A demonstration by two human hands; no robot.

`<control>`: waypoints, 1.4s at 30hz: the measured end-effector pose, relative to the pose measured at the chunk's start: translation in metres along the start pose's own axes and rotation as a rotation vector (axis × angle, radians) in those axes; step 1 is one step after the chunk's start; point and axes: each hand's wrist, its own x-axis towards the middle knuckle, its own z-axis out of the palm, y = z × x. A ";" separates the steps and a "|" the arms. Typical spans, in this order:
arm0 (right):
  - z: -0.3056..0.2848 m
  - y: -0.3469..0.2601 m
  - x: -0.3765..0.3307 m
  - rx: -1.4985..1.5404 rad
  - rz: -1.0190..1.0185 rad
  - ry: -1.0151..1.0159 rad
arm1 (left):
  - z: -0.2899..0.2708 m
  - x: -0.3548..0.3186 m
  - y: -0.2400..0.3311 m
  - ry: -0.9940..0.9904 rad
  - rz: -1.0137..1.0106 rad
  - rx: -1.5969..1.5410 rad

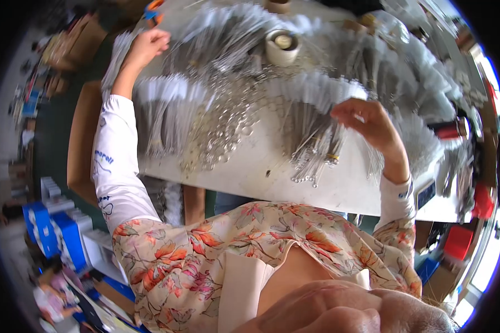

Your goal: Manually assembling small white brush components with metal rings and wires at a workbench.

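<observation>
My left hand [148, 46] is stretched out to the far left corner of the white table [250, 177]. Its fingers are curled on a bunch of thin metal wires with white tags [119, 55], just below orange-handled scissors [153, 11]; the grip itself is hidden. My right hand [372, 125] hovers over the middle right of the table with fingers apart and bent. Its fingertips touch a fan of white-tagged wires [316, 91]. Below it lies a bundle of wires [316, 158] bound with a yellow band.
Tagged wires cover most of the table in fanned rows, with a heap of small metal rings [219, 130] in the middle. A roll of tape [282, 47] stands at the back. Blue and white boxes [58, 230] sit on the floor at left, red items [461, 241] at right.
</observation>
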 end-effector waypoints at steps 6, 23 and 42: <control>-0.064 0.031 0.067 -0.295 0.070 0.113 | 0.050 0.067 -0.075 0.098 0.059 0.751; -0.023 0.108 0.229 -0.750 0.168 0.285 | 0.085 0.073 0.038 0.215 0.152 0.247; -0.072 0.139 0.206 -0.812 0.542 0.337 | 0.113 0.074 0.023 0.035 0.127 0.375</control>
